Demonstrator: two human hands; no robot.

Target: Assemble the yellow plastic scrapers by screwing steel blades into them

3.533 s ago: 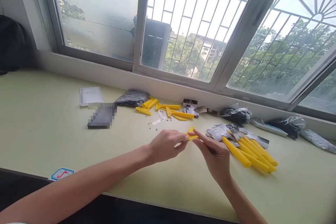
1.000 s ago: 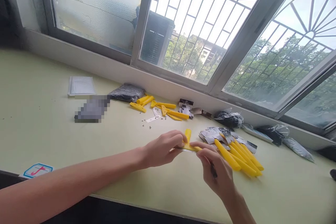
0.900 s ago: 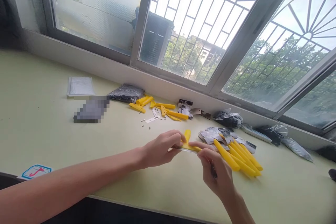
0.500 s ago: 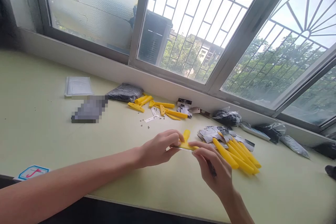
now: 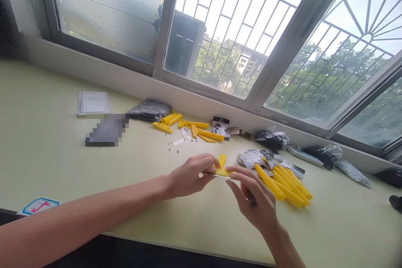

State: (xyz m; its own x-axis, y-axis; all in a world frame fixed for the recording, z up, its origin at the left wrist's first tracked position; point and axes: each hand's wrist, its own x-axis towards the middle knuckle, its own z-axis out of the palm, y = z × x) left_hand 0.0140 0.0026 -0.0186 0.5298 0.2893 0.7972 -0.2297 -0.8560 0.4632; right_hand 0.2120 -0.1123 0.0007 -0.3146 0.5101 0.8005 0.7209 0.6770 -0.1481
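Observation:
A yellow T-shaped scraper (image 5: 222, 171) with a thin shiny strip along its near edge is held over the table between both hands. My left hand (image 5: 193, 176) is closed around its left end, thumb below and fingers above. Curled fingers of my right hand (image 5: 260, 202) rest on the scraper's right end, the thumb slightly apart below it. A small dark object (image 5: 252, 199), too hidden to name, is tucked in the right palm. Just to the right lie several yellow handles (image 5: 290, 186) on printed cards (image 5: 251, 160).
Farther back are more yellow scraper parts (image 5: 207, 134), small screws (image 5: 177, 151) and a flat white strip (image 5: 180, 143). Dark plastic-wrapped packages (image 5: 150, 110) and a white packet (image 5: 94, 103) lie toward the window. The table's front edge (image 5: 163, 248) runs below my arms.
My right thumb has dropped away from the scraper's near edge, and the right hand has shifted slightly left. The left hand keeps its hold almost unmoved.

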